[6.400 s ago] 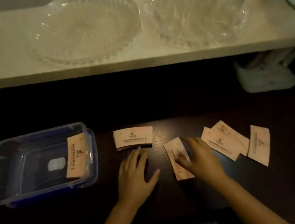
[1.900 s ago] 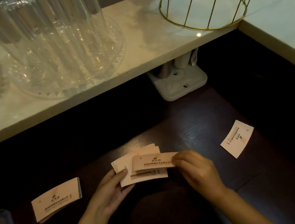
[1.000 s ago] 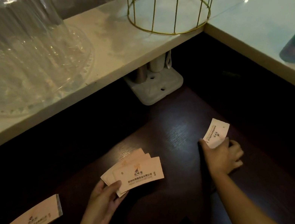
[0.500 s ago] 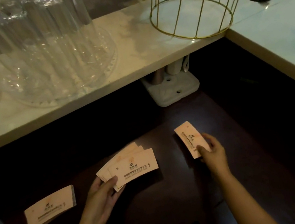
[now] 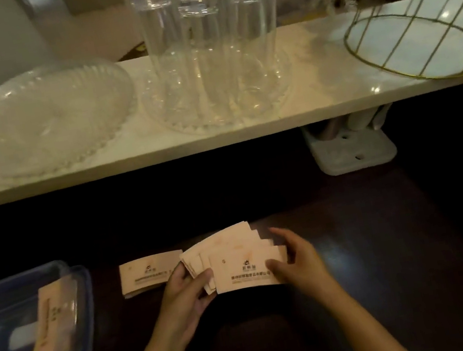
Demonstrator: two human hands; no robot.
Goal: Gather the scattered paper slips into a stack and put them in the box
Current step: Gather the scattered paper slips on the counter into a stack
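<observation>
Since half a second ago the right hand (image 5: 297, 259) has brought its lone slip across to the fan, so both hands now meet on one bundle, and the view has swung left to bring the box back in.

The left hand (image 5: 187, 291) pinches the left end of the fanned pale peach paper slips (image 5: 238, 257), thumb on top; the right hand closes on their right end. The fan's long axis runs left to right, its printed top slip facing up with the text upright toward the person, the lower slips splayed up and away to the left.

Just left of the fan, touching the left fingers, a small squared stack of peach slips (image 5: 145, 275) lies flat on the dark wooden table (image 5: 390, 240), also lengthwise left to right. Farther left of the fan, the clear blue-rimmed plastic box (image 5: 85, 318) holds one peach slip (image 5: 53, 321) on end against its right wall.

Beyond the fan, a white shelf (image 5: 317, 92) carries a ribbed clear glass dish (image 5: 44, 121), upturned drinking glasses on a glass plate (image 5: 212, 55) and a gold wire basket (image 5: 423, 39).
</observation>
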